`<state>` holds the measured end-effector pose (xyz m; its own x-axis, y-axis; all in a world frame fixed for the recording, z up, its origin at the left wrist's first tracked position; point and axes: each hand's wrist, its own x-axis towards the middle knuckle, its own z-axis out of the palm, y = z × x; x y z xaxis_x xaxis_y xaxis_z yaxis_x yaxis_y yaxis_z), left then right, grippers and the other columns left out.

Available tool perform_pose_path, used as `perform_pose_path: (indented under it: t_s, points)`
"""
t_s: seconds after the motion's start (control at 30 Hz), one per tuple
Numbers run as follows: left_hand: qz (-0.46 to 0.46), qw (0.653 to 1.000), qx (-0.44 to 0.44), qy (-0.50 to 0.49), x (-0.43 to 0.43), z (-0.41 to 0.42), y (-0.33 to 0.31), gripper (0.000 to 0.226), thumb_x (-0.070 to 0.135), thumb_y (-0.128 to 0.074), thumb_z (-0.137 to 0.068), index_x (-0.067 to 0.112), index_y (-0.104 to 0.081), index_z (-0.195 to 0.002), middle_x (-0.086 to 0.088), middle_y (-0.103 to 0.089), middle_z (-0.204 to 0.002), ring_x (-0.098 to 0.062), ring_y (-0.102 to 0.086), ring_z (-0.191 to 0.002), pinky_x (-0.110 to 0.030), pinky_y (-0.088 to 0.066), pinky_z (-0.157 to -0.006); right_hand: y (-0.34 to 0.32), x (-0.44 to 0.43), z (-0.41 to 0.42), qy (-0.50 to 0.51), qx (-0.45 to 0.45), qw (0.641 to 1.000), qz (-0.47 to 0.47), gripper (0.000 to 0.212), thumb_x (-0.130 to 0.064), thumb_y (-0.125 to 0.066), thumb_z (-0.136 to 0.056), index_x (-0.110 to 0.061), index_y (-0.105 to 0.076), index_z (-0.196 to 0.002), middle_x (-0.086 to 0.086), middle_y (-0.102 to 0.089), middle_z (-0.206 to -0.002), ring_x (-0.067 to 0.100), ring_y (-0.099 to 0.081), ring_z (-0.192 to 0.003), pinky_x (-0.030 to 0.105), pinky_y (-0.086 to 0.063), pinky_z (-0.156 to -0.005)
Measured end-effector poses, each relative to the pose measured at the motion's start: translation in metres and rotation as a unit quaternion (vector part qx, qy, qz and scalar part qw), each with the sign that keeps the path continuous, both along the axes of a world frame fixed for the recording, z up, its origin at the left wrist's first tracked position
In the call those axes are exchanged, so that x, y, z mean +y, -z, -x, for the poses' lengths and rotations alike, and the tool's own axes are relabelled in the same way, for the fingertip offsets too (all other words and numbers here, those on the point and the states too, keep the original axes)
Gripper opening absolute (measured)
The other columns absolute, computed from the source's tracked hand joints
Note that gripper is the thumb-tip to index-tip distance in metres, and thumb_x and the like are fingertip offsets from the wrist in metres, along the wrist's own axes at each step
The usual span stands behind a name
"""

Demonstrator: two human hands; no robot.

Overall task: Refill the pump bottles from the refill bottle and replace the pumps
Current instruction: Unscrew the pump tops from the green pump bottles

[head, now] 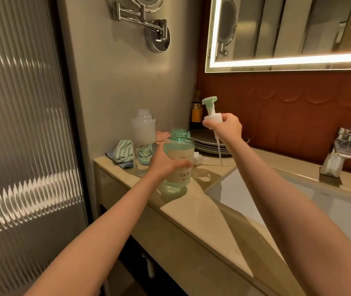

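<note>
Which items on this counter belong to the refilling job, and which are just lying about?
Job: open green bottle, gripped by the left hand; open clear bottle; green-topped pump, held by the right hand.
Lying about: stacked plates; cloths; amber bottle; tap.

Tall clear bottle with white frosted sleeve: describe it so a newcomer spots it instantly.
On the beige stone counter left of the white sink, at the wall end, the tall clear bottle stands in front of a green striped cloth. Unlike the squat teal bottle the left hand grips, it is colourless, taller and untouched.
</note>
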<state>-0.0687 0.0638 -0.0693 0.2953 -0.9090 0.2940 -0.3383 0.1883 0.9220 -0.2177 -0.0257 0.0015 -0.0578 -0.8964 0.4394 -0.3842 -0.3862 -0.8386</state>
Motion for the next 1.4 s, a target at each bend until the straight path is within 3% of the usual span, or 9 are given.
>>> perform_pose_path:
  t_s: [0.17,0.37,0.53,0.83,1.0,1.1,1.17,1.33,1.4]
  points:
    - [0.012,0.999,0.026,-0.025,0.001,-0.004,0.007,0.066,0.015,-0.086,-0.058,0.022,-0.046,-0.11,0.001,-0.059,-0.111,-0.02,-0.057,-0.106,-0.039,-0.048,-0.091,0.036,-0.016,-0.002,0.043,0.155,0.98,-0.115,0.048,-0.036,-0.073,-0.069,-0.012,-0.06,-0.109,0.002,-0.062,-0.095,0.021,-0.06,-0.091,0.039,-0.052,-0.083]
    - [0.016,0.999,0.024,-0.032,0.0,-0.003,0.013,0.067,0.015,-0.086,-0.059,0.021,-0.046,-0.112,0.002,-0.059,-0.111,-0.018,-0.057,-0.103,-0.035,-0.048,-0.086,0.065,-0.022,0.005,0.053,0.256,0.948,-0.18,0.042,-0.033,-0.074,-0.072,-0.011,-0.058,-0.104,0.005,-0.058,-0.091,0.022,-0.057,-0.089,0.034,-0.044,-0.073]
    - [0.013,0.999,0.031,-0.03,-0.004,-0.007,0.021,0.07,0.013,-0.086,-0.057,0.021,-0.046,-0.113,0.0,-0.06,-0.114,-0.02,-0.058,-0.106,-0.039,-0.049,-0.09,0.078,-0.027,0.0,0.032,0.295,0.932,-0.208,0.044,-0.025,-0.08,-0.061,-0.016,-0.061,-0.1,0.003,-0.063,-0.093,0.022,-0.06,-0.093,0.042,-0.05,-0.088]
    - [0.018,0.999,0.04,-0.014,-0.005,-0.009,0.024,0.068,0.009,-0.084,-0.06,0.021,-0.042,-0.112,0.003,-0.056,-0.109,-0.017,-0.055,-0.104,-0.031,-0.045,-0.085,0.091,-0.038,-0.012,0.026,0.331,0.93,-0.158,0.039,-0.029,-0.077,-0.072,-0.019,-0.058,-0.105,0.003,-0.063,-0.099,0.023,-0.057,-0.1,0.049,-0.042,-0.098]
    - [0.013,1.0,0.02,-0.014,-0.009,-0.013,0.029,0.087,0.013,-0.086,-0.06,0.02,-0.033,-0.13,0.0,-0.05,-0.126,-0.02,-0.048,-0.119,-0.032,-0.042,-0.093,0.084,-0.031,-0.012,0.009,0.357,0.926,-0.122,0.066,-0.031,-0.074,-0.072,-0.021,-0.045,-0.131,0.006,-0.054,-0.125,0.03,-0.041,-0.124,0.054,-0.029,-0.106]
    - [0.022,1.0,-0.013,-0.008,-0.009,-0.018,0.032,0.117,0.024,-0.089,-0.055,0.028,-0.013,-0.144,-0.001,-0.034,-0.145,-0.02,-0.036,-0.131,-0.042,-0.035,-0.108,0.066,-0.018,-0.013,-0.008,0.343,0.933,-0.111,0.072,-0.019,-0.067,-0.075,-0.023,-0.034,-0.139,0.009,-0.04,-0.141,0.032,-0.027,-0.135,0.058,-0.016,-0.109]
    - [0.044,0.998,-0.037,-0.019,-0.006,-0.019,0.028,0.127,0.034,-0.09,-0.05,0.032,-0.007,-0.145,0.0,-0.033,-0.145,-0.018,-0.032,-0.133,-0.044,-0.031,-0.11,0.054,-0.011,-0.014,-0.003,0.295,0.952,-0.081,0.068,-0.012,-0.061,-0.075,-0.023,-0.036,-0.137,0.009,-0.041,-0.138,0.031,-0.031,-0.132,0.055,-0.02,-0.107]
    - [0.192,0.977,0.002,-0.095,0.006,-0.024,0.002,0.083,0.041,-0.07,-0.068,0.025,-0.03,-0.139,-0.001,-0.046,-0.122,-0.012,-0.044,-0.11,-0.02,-0.038,-0.088,0.018,0.003,-0.022,0.028,0.087,0.995,0.035,0.043,-0.006,-0.057,-0.076,-0.017,-0.052,-0.117,0.006,-0.053,-0.123,0.023,-0.049,-0.114,0.043,-0.04,-0.097]
    - [0.222,0.963,0.002,-0.154,0.004,-0.031,-0.006,0.066,0.025,-0.063,-0.074,0.02,-0.035,-0.134,-0.001,-0.045,-0.118,-0.016,-0.044,-0.108,-0.024,-0.04,-0.088,0.007,0.008,-0.03,0.005,0.049,0.997,0.063,0.035,-0.009,-0.058,-0.078,-0.015,-0.056,-0.113,0.005,-0.057,-0.119,0.019,-0.052,-0.109,0.034,-0.044,-0.091]
